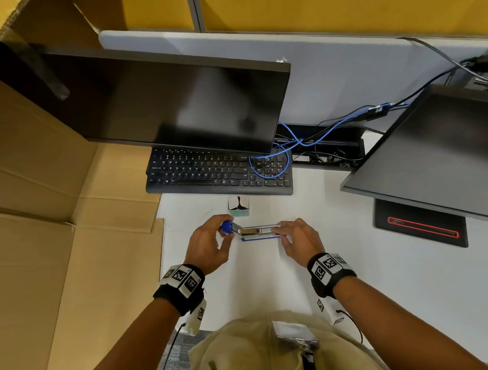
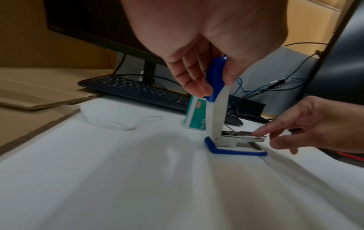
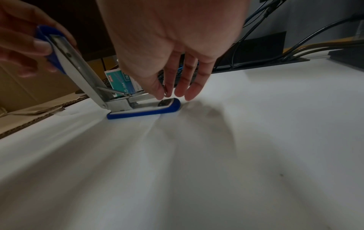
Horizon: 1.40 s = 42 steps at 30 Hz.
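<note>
Closest in, beige shirt [image 1: 253, 360] at the bottom edge, forearms stretched forward over a white sheet [image 1: 258, 287]. Far left, flattened cardboard box [image 1: 30, 205]. Then left hand [image 1: 209, 244], thumb and fingertips clamped on the blue cap of the stapler [image 1: 259, 231]. Stapler mid-sheet, between the two hands: blue base flat on the sheet, white lid with blue tip swung up almost vertical on its rear hinge, bare metal staple channel lying level above the base, thin spring wire showing at the hinge. Just behind it and apart from it, teal staple box [image 1: 239, 213] standing on the sheet; farther back, black keyboard [image 1: 217, 172] under a dark monitor [image 1: 169, 102]. Right of the stapler, right hand [image 1: 298, 239], thumb and forefinger pinching the front end of the metal channel, remaining fingers straight and pointing down beside the base. Beyond, looped blue cable [image 1: 307, 140]; far right, second monitor [image 1: 442, 150].
</note>
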Tool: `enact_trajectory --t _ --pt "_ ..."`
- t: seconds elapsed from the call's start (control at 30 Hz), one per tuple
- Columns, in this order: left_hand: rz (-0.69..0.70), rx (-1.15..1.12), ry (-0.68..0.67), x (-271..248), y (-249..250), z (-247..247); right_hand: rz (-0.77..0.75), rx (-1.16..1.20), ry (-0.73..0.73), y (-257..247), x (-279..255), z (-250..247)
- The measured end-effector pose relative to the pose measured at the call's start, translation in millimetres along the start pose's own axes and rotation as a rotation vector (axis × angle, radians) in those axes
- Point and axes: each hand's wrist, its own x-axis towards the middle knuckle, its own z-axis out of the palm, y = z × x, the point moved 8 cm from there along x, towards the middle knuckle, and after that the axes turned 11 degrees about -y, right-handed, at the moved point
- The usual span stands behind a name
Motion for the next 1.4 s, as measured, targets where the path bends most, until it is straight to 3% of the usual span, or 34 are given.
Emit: enact_trajectory --t 0.23,0.57,0.87,1.1,1.2,1.33,1.4 --pt "0.107 0.041 -0.085 17 31 23 -0.044 -0.049 -0.068 -7 -7 2" --pt "0.091 0.164 -0.194 42 49 67 -0.081 0.178 -0.038 4 -15 0" --pt "0.053 0.235 -0.242 45 50 89 0.094 0.413 0.059 24 -17 -7" --pt "0.071 0.170 -0.230 39 42 86 0.028 0.296 0.034 10 -12 -7" --pt "0.082 0.132 -0.170 34 35 70 -0.048 0.213 0.044 -4 -11 -8" --pt "0.154 0.161 0.088 32 40 22 -0.138 0.141 0.034 -19 -7 -5" --pt "0.108 0.197 0.134 41 38 4 -0.157 0.120 0.042 -22 -6 -4"
